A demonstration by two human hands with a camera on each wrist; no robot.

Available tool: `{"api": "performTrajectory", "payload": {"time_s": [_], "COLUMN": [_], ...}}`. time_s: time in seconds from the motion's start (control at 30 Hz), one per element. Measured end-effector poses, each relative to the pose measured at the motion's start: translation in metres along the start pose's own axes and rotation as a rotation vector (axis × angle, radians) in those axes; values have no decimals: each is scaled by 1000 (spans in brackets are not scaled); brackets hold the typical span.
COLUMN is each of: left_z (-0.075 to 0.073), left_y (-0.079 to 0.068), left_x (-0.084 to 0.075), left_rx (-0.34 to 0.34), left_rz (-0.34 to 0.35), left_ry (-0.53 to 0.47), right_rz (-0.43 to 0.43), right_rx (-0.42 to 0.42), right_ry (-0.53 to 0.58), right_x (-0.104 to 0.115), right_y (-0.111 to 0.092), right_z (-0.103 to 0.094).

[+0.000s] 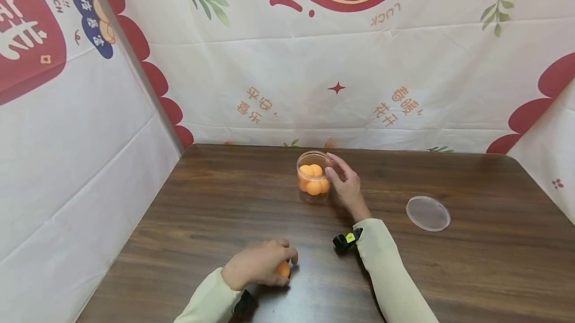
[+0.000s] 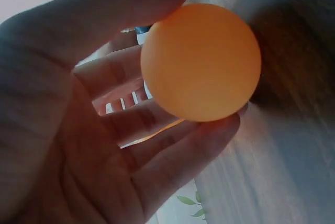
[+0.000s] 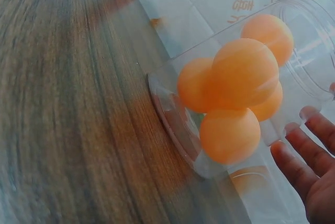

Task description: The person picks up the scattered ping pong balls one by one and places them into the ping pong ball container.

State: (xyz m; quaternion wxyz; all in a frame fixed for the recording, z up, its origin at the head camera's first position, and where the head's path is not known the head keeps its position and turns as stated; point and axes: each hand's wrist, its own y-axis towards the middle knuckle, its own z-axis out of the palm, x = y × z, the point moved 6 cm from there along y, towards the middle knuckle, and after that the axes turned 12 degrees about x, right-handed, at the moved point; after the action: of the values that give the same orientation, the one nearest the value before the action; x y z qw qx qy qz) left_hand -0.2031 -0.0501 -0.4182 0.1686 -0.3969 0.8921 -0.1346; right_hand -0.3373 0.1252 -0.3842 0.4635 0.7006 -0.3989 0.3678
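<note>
Low over the near part of the table, my left hand (image 1: 261, 264) pinches an orange ping-pong ball (image 2: 201, 63) between thumb and fingertips. Farther back, a clear plastic jar (image 1: 311, 197) stands upright without its lid. Several orange ping-pong balls (image 3: 245, 72) are inside it, clustered above the jar's base. My right hand (image 1: 347, 185) holds the jar from its right side near the rim, thumb on the near side and fingers around the far side.
A round clear lid (image 1: 428, 213) lies flat on the brown wooden table (image 1: 215, 198), right of the right forearm. Behind the table hangs a printed white cloth (image 1: 314, 63), and another cloth (image 1: 81, 163) runs along the left edge.
</note>
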Motion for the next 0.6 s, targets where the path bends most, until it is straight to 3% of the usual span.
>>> {"api": "performTrajectory", "payload": {"time_s": [0.37,0.6], "left_z": [-11,-36], "left_y": [3,3], "left_x": [1,15], "left_rx": [-48,-128], "left_rz": [39,60], "left_ry": [-11,-36], "right_rz": [11,21], "right_rx": [0,4], "right_ry": [10,16], "right_x": [-1,-1], "right_y": [0,-1], "right_z": [-1,0]}}
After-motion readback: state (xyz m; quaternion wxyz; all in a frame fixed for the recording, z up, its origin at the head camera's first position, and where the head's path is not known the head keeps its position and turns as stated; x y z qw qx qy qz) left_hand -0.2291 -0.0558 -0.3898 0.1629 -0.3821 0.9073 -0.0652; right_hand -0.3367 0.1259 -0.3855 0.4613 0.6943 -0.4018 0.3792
